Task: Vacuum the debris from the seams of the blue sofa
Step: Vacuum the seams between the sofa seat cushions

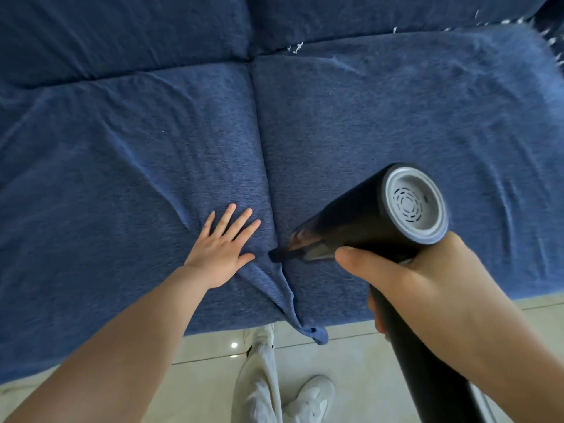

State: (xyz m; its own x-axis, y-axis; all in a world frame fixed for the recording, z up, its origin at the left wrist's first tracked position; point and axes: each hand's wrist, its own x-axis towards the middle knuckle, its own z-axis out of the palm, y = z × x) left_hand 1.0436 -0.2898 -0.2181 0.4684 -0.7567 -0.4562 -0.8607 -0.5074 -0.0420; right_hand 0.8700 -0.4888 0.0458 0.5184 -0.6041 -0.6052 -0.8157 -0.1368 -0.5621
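The blue sofa (381,123) fills most of the view, with a seam (262,141) running between its two seat cushions. My right hand (427,288) grips the handle of a black handheld vacuum (360,221), whose grey vented rear cap faces me. The vacuum's narrow nozzle (276,254) touches the seam near the sofa's front edge. My left hand (219,248) lies flat with fingers spread on the left cushion, right beside the nozzle. White debris (296,47) sits in the back seam, and more white bits (549,41) lie at the far right.
Pale glossy floor tiles (345,361) run along the sofa's front edge. My legs in light trousers and white shoes (308,398) stand close to the sofa. A loose flap of blue cover (314,332) hangs over the front edge below the seam.
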